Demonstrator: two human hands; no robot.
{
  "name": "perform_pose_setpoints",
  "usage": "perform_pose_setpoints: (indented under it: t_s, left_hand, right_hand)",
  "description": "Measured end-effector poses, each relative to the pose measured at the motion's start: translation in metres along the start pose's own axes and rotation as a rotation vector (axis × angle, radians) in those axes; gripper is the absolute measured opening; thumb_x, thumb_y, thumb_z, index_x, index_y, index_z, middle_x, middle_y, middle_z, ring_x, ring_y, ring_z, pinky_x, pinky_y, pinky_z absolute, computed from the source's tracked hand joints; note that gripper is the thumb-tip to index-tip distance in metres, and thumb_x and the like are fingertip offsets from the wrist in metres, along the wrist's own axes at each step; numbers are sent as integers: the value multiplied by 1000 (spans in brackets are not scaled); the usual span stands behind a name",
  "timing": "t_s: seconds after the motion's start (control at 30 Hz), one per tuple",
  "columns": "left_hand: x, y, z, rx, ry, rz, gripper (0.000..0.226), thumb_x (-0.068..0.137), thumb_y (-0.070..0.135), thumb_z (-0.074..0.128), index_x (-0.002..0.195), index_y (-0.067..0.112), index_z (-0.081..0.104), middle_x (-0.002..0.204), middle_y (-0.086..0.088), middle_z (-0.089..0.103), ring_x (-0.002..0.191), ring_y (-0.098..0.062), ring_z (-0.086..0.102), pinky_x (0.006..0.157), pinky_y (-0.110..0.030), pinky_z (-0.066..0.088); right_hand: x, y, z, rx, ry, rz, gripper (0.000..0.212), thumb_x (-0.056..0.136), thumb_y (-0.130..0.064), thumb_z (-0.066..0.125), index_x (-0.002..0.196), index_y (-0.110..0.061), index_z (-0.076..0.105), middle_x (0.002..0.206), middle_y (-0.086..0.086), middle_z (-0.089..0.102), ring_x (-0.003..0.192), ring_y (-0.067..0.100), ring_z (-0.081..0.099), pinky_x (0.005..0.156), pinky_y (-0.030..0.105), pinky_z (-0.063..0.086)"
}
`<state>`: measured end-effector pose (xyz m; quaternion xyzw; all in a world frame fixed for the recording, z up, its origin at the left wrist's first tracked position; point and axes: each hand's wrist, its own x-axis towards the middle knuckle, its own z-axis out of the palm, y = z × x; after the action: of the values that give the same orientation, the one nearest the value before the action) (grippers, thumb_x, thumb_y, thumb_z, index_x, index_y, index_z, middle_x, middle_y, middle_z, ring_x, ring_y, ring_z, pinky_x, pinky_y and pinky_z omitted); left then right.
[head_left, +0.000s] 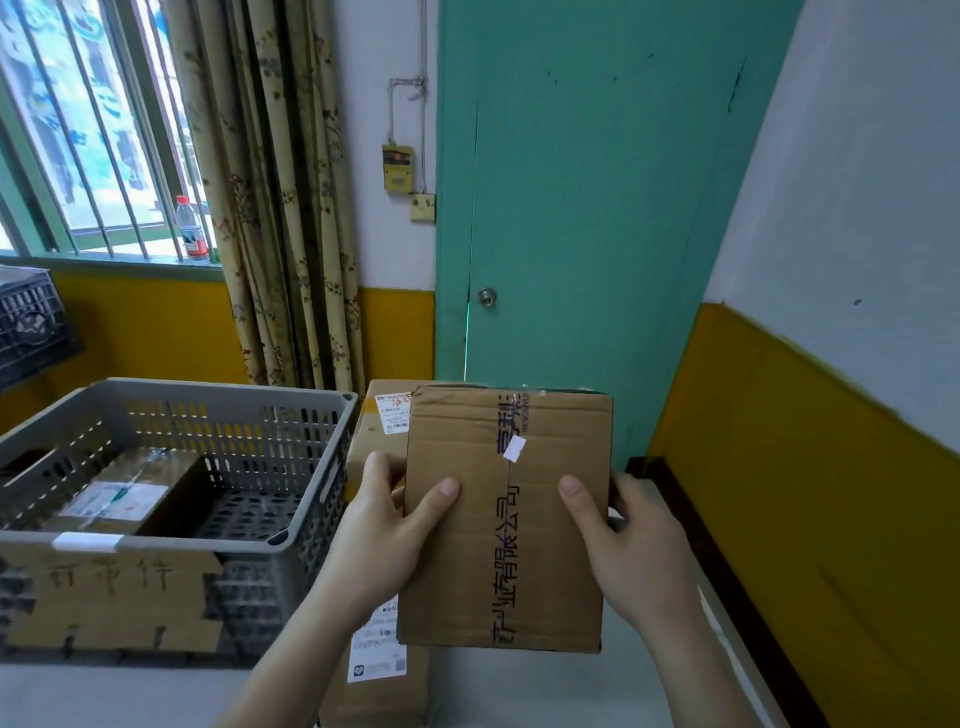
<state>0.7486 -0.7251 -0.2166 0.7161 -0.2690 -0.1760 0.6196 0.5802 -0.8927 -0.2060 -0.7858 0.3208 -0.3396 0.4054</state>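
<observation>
Cardboard box (506, 545) held up in front of me, taped seam facing me, both thumbs on its face. Left grip (379, 530) clasps its left edge, right grip (634, 551) its right edge. Box hangs over a labelled parcel (371, 441) on the surface (519, 691), just right of the grey crate (218, 387).

Held cardboard box (550, 545): black printed strip (506, 561) along the centre seam, Chinese characters running lengthwise. "有限公司" is legible, with small Latin letters starting "HENG" at the far end.

Cardboard sign (109, 597) on front of grey crate (311, 519), left: three handwritten characters, the last reads "件".

Shipping label (393, 413) on larger box (374, 447) behind: barcode, red mark, print too small to read.
</observation>
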Motion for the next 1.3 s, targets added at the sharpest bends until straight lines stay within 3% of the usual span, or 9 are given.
perform_pose_setpoints:
  t_s: [0.17,0.33,0.47,0.67,0.83,0.93,1.07,1.17,1.3]
  left_hand:
    - [0,0,-1,23,-10,23,63,73,61,75,122,29,52,125,15,67,111,-9,70,87,-39,63]
    - [-1,9,0,95,-63,121,87,71,79,66,148,45,44,137,10,59,120,-17,66,98,-46,58]
    - [1,6,2,57,-71,145,72,85,64,70,148,39,46,140,4,61,125,-21,64,101,-49,55]
    - [-8,18,8,9,8,-40,73,72,93,45,108,30,53,104,11,71,94,-3,70,66,-23,54]
    - [-5,22,11,1,91,-96,57,88,64,60,103,10,51,94,-1,69,69,3,66,51,-17,48]
    - [-5,19,9,-29,36,-92,40,91,49,68,112,18,54,110,4,71,95,-4,71,71,-27,58]
    - [-7,26,8,-106,-26,-71,53,84,57,68,130,36,53,127,9,67,116,-15,67,96,-45,58]
    - [-9,31,9,-13,-60,-5,53,89,56,65,138,41,54,131,5,65,115,-17,68,96,-45,59]
    - [-10,27,7,9,-80,15,49,95,41,66,142,35,53,135,2,63,118,-17,66,98,-43,58]
  right_hand:
    - [1,1,-5,-37,15,-10,39,78,-80,48,88,-46,62,83,-53,59,85,-22,60,62,12,47]
    - [4,-6,-8,-110,-3,-55,54,81,-81,45,126,-53,55,79,-40,61,72,-17,60,61,3,42]
    - [2,-5,-9,-76,-3,-44,42,80,-78,48,114,-56,60,77,-45,62,80,-24,59,59,3,42]
    - [3,-12,-9,41,11,52,54,79,-80,41,92,-32,63,82,-32,69,80,-12,64,55,6,45]
    - [4,-7,-11,7,57,58,51,85,-72,50,86,-23,62,76,-4,71,74,9,67,63,38,56]
    - [5,2,-14,63,14,94,22,93,-49,65,99,-28,63,92,-10,75,89,13,71,73,44,61]
    - [7,3,-16,80,-63,112,45,99,-47,60,140,-30,55,109,-20,71,104,4,66,84,33,58]
    - [5,1,-17,18,-47,36,40,86,-72,49,109,-47,68,92,-29,73,90,-6,66,75,31,60]
    - [4,3,-19,-3,-35,29,20,94,-57,60,106,-46,70,88,-34,72,89,-9,64,69,23,58]
